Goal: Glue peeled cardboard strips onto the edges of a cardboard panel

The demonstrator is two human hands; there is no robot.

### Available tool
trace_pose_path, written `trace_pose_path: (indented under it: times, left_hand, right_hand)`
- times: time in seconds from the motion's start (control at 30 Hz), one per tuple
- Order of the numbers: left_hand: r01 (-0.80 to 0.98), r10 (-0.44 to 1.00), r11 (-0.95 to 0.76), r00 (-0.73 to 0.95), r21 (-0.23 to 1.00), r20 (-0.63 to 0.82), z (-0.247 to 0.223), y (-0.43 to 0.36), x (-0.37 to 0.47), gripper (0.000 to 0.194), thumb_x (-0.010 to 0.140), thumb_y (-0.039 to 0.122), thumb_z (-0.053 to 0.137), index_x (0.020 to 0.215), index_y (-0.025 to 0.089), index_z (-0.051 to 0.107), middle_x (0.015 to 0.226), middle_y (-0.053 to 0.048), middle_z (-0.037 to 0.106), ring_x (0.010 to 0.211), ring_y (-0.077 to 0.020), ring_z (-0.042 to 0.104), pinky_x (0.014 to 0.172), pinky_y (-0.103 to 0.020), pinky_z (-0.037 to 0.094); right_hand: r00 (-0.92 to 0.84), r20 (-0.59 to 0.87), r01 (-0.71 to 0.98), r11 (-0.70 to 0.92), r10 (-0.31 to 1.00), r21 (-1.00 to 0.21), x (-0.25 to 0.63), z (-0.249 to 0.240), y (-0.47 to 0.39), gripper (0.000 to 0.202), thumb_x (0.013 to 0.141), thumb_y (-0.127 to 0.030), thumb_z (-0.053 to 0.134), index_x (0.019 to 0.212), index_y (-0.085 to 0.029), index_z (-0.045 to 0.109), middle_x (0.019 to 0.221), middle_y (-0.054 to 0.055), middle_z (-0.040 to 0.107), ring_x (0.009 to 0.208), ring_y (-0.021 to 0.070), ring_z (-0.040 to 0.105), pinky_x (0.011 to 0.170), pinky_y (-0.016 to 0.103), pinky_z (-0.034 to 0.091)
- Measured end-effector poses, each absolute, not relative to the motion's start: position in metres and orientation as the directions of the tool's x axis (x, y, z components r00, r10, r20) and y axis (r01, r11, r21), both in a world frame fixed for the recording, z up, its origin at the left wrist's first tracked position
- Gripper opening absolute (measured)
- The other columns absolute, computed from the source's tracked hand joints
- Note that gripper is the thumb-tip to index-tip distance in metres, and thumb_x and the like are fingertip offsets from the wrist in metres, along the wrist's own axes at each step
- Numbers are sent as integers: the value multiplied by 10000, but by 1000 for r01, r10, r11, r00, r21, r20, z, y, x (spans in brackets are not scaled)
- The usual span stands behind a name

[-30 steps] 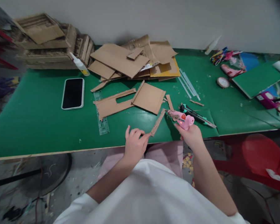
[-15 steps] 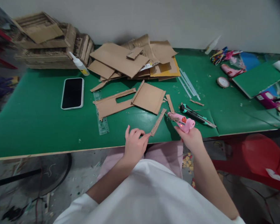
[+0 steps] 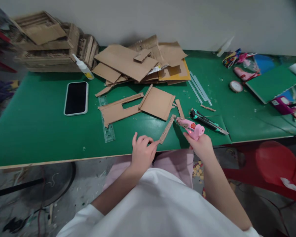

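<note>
My right hand (image 3: 200, 144) is wrapped round the handle of a pink hot glue gun (image 3: 193, 129) with a small red light lit. The gun's nozzle, crusted with brownish residue, is by the far end of a narrow cardboard strip (image 3: 166, 131). My left hand (image 3: 143, 151) pinches the strip's near end between finger and thumb, other fingers spread above the table edge. Beyond the strip lie a square cardboard panel (image 3: 158, 102) with a raised edge and a cardboard piece with a rectangular cutout (image 3: 118, 115), which rests partly on a clear ruler (image 3: 109, 134).
A box cutter (image 3: 208, 121) lies just right of the glue gun, glue sticks (image 3: 199, 88) behind it. Stacked cardboard (image 3: 128, 61), a glue bottle (image 3: 84, 67) and a phone (image 3: 76, 98) are farther back and left. Tape (image 3: 236, 86) and a purple device (image 3: 283, 104) lie right.
The glue gun has shifted very slightly left along the strip's far end. My left hand keeps its pinch on the strip; the other things stay put.
</note>
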State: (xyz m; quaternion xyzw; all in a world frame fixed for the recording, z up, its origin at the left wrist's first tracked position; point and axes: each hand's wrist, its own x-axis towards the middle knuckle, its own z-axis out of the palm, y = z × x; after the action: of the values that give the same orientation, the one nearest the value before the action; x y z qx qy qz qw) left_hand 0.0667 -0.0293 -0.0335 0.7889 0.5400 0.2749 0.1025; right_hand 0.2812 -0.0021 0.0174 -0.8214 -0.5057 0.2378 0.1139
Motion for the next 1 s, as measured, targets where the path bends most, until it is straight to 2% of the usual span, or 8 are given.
trace_pose_path:
  times: [0.2,0.37,0.53,0.77,1.0]
  left_hand:
    - [794,909,-394,261,463,325,-33,-29,67,200,814,175,512,901,279,659,781,-7,574,855,-165,483,1030,-516,196]
    - [792,909,-393,259,467,327,-34,-29,67,189,820,190,511,890,276,663,774,-8,577,848,-163,490,1030,-520,195]
    - [795,911,-389,256,466,324,-33,-29,68,186,817,185,516,884,278,662,773,-1,579,845,-156,490,1035,-510,193]
    - [793,908,-396,264,463,325,-33,-29,67,188,819,189,513,890,279,662,768,-7,573,848,-161,489,1026,-525,198]
    - [793,906,-399,264,461,331,-34,-28,67,190,818,187,512,889,281,662,759,-7,570,848,-162,487,1023,-524,204]
  right_hand:
    - [345,-262,812,-426,901,-398,280,15,-7,416,675,-551,481,726,-163,623,497,39,550,562,216,595,509,282,410]
    - [302,-287,820,-402,909,-407,280,16,-11,387,690,-541,482,676,-181,621,424,26,519,561,222,598,524,277,406]
    - [260,-283,822,-365,923,-437,282,15,-16,381,691,-535,493,635,-181,619,450,46,554,570,221,604,513,266,402]
    - [304,-243,825,-382,921,-417,287,15,-10,449,691,-547,472,798,-144,637,516,50,581,575,217,596,527,274,413]
    - [293,-236,810,-371,927,-454,286,12,-15,412,674,-541,497,756,-165,644,540,58,600,588,217,604,516,263,411]
